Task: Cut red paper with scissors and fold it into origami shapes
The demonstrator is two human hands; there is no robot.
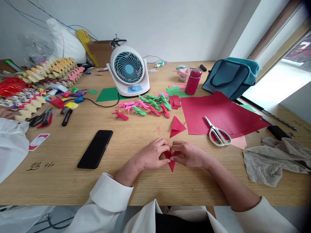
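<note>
A small folded piece of red paper [172, 165] lies at the table's front middle, its pointed end toward me. My left hand [155, 153] pinches it from the left, and my right hand [186, 153] pinches it from the right. The fingertips meet over the paper and hide its upper part. Just beyond the hands lies a red paper triangle [178, 127]. Several folded paper figures [148, 105] in pink, green and red form a loose group farther back. White-handled scissors [218, 132] rest on large red paper sheets [218, 110] to the right.
A black phone [95, 149] lies left of my hands. At the back are a white fan [128, 71], a red flask [193, 81] and a blue bag [230, 77]. A grey cloth [274, 160] is at right. Craft pieces and a marker [67, 117] crowd the left.
</note>
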